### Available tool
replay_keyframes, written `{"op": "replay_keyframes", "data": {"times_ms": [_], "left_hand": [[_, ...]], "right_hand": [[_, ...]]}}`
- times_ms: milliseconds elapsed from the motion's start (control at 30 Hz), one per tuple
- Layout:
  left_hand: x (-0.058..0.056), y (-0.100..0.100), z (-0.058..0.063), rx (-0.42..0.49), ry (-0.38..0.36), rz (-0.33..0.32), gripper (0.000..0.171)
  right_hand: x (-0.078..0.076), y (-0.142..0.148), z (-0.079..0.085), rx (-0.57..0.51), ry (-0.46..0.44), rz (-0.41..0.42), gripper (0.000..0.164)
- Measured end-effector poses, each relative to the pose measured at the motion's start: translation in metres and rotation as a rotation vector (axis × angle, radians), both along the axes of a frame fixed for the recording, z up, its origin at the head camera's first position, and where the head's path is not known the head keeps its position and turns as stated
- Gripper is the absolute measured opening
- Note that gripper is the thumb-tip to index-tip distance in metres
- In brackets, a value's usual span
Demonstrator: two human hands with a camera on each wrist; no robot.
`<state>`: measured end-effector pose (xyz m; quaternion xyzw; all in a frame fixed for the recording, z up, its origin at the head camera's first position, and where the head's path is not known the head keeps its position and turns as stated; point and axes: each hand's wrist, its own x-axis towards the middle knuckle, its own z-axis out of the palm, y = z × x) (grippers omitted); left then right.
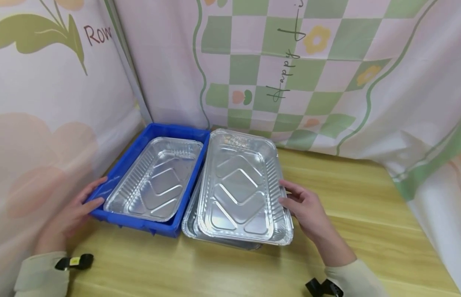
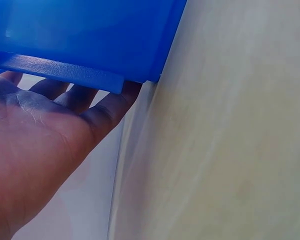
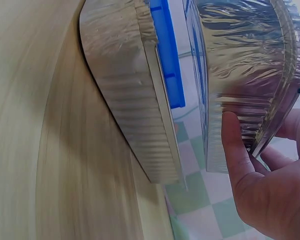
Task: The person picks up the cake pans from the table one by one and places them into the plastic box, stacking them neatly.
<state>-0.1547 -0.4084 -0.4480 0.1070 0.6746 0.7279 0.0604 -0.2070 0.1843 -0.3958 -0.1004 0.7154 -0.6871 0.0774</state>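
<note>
My right hand [image 1: 306, 210] pinches the right rim of a silver foil tray [image 1: 239, 177], thumb against its ribbed side wall. That foil tray is raised and tilted over another foil tray [image 1: 191, 225], which lies mostly hidden beneath it on the table. In the right wrist view a gap shows between the held tray [image 3: 245, 65] and the lower tray [image 3: 125, 95]. My left hand [image 1: 76, 212] holds the left side of a blue plastic bin [image 1: 122, 222], its fingers tucked under the lip in the left wrist view. A third foil tray [image 1: 159, 181] sits inside the bin.
Wood-grain table [image 1: 349, 194] extends to the right and in front of the trays. A patterned curtain [image 1: 289, 62] hangs along the back, and another printed cloth [image 1: 48, 123] stands close beside the bin on the left.
</note>
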Motion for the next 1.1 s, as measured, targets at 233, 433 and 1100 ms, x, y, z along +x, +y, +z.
{"op": "replay_keyframes", "data": {"times_ms": [233, 433, 1100], "left_hand": [[-0.001, 0.001, -0.002, 0.033, 0.030, -0.012, 0.057], [-0.001, 0.000, -0.002, 0.038, 0.033, -0.014, 0.057], [0.000, 0.001, -0.002, -0.001, 0.009, 0.013, 0.056]], "right_hand": [[-0.003, -0.015, 0.002, -0.023, -0.008, -0.012, 0.055], [-0.004, -0.026, 0.004, -0.052, -0.009, 0.002, 0.055], [-0.007, -0.071, 0.003, -0.094, -0.011, 0.007, 0.055]]}}
